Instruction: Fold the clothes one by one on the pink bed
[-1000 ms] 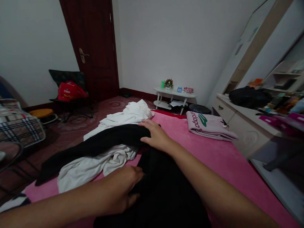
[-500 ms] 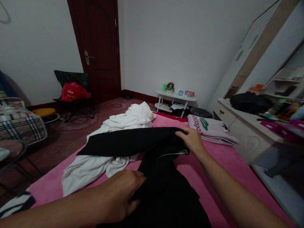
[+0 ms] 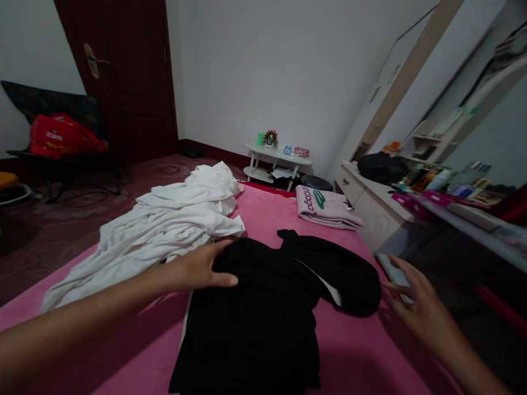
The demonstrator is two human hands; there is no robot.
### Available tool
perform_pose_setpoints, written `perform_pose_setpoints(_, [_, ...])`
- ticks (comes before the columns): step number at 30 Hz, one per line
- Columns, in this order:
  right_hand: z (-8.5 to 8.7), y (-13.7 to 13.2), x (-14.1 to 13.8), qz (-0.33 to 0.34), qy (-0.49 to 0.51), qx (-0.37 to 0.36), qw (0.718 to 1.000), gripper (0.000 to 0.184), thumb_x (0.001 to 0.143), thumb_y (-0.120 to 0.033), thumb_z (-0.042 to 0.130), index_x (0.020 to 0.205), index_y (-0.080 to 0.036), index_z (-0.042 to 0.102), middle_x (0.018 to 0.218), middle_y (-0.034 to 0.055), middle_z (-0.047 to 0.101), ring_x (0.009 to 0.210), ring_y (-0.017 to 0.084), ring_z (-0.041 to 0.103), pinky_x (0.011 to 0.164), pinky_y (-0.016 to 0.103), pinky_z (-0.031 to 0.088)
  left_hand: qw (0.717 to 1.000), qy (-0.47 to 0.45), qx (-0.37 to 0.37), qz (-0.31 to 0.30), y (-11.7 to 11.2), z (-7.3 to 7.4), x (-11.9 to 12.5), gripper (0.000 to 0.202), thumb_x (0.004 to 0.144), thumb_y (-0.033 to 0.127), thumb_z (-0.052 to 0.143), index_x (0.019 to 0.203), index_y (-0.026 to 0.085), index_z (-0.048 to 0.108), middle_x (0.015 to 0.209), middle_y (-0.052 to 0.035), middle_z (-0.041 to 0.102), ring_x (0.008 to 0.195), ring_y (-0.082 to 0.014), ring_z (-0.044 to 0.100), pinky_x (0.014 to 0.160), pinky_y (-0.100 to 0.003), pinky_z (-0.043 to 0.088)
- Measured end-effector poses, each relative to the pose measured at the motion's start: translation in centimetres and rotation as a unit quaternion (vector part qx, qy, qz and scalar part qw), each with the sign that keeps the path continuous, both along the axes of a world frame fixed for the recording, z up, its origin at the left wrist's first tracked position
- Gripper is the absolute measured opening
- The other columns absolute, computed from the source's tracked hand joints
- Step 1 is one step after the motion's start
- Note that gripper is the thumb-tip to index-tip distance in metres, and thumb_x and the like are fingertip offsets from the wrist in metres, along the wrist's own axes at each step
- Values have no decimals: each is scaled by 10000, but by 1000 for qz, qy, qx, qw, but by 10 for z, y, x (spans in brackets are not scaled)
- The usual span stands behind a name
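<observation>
A black garment (image 3: 259, 313) lies in a heap on the pink bed cover (image 3: 364, 355), one sleeve flung to the right. My left hand (image 3: 201, 269) rests on its upper left edge, fingers laid flat against the cloth. My right hand (image 3: 416, 307) hovers at the bed's right edge just past the black sleeve, fingers spread and holding nothing. A crumpled white garment (image 3: 161, 230) lies to the left of my left hand.
A folded pale pink top with green print (image 3: 324, 207) lies at the bed's far end. A white dresser (image 3: 376, 211) crowded with a black bag and bottles stands to the right. A small white table (image 3: 279, 162), a dark door (image 3: 125, 75) and a chair with a red bag (image 3: 58, 138) stand beyond.
My right hand pulled the black sleeve off the white garment to the right and let go. My left hand moved up to the garment's top edge and opened. The view swung right.
</observation>
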State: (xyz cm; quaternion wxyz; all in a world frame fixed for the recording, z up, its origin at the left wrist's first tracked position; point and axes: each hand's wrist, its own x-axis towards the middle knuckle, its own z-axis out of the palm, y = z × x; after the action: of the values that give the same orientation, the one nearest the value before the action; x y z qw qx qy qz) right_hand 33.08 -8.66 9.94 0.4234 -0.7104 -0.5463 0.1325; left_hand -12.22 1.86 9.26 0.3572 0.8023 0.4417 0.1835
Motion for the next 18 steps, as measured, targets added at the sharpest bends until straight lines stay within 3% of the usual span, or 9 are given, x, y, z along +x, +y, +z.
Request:
perform_pose_setpoints(2, [-18, 7, 9, 30, -154, -27, 987, 857, 557, -145, 614, 1383, -308, 452, 1589, 65, 125, 1396, 374, 267, 1074, 521, 349, 1000, 29, 7, 1, -10, -17, 2, 910, 630, 500, 737, 1407, 193, 375, 1286, -142, 576, 1130, -324, 568, 946, -405, 451])
perform_pose_setpoints(4, [-36, 22, 19, 46, -221, -42, 973, 883, 582, -87, 588, 1423, -287, 408, 1602, 65, 30, 1442, 329, 123, 1125, 487, 265, 998, 50, 17, 28, -19, -25, 3, 818, 645, 431, 719, 1360, 180, 413, 1223, -135, 605, 1080, -314, 589, 913, -398, 461])
perform_pose_setpoints(7, [-58, 51, 25, 64, -196, -35, 978, 703, 670, -166, 631, 1359, -212, 504, 1591, 119, 95, 1443, 308, 134, 1135, 468, 236, 999, 6, 25, 28, -23, -20, 3, 377, 738, 316, 594, 1093, 194, 559, 986, -47, 653, 914, -241, 624, 803, -329, 480])
perform_pose_setpoints(9, [-64, 67, 20, 77, -150, -17, 986, 446, 719, -280, 641, 1150, -167, 667, 1568, 133, 198, 1433, 310, 188, 1141, 472, 211, 997, -61, 45, 29, -20, -10, 0, 212, 779, 295, 547, 969, 201, 566, 923, -17, 635, 890, -213, 608, 785, -297, 465])
perform_pose_setpoints(11, [-62, 74, 8, 97, -79, -2, 992, 326, 736, -374, 643, 971, -165, 727, 1529, 122, 310, 1401, 308, 288, 1141, 467, 217, 987, -130, 69, 67, -14, 4, -4, 197, 791, 314, 550, 954, 206, 534, 892, -4, 607, 863, -196, 585, 747, -276, 457])
perform_pose_setpoints(13, [-51, 70, -7, 99, 37, 5, 994, 365, 743, -451, 645, 977, -182, 723, 1438, 111, 464, 1325, 302, 422, 1116, 465, 288, 971, -184, 79, 128, -7, 15, -11, 229, 774, 337, 568, 949, 208, 496, 822, 12, 565, 777, -175, 559, 660, -252, 446])
perform_pose_setpoints(16, [-24, 48, -21, -5, 227, 56, 972, 438, 766, -525, 622, 1061, -209, 695, 1209, 98, 653, 1170, 305, 571, 1000, 454, 449, 952, -226, 63, 196, -3, 28, -22, 301, 720, 351, 606, 961, 215, 489, 782, 23, 544, 702, -159, 541, 591, -239, 437])
perform_pose_setpoints(18, [-6, 35, -19, -94, 253, 120, 955, 406, 818, -530, 578, 1062, -226, 691, 1147, 111, 670, 1106, 296, 607, 914, 415, 512, 944, -258, 30, 203, -7, 36, -29, 385, 690, 369, 626, 1028, 234, 502, 816, 20, 579, 713, -174, 575, 597, -256, 464])
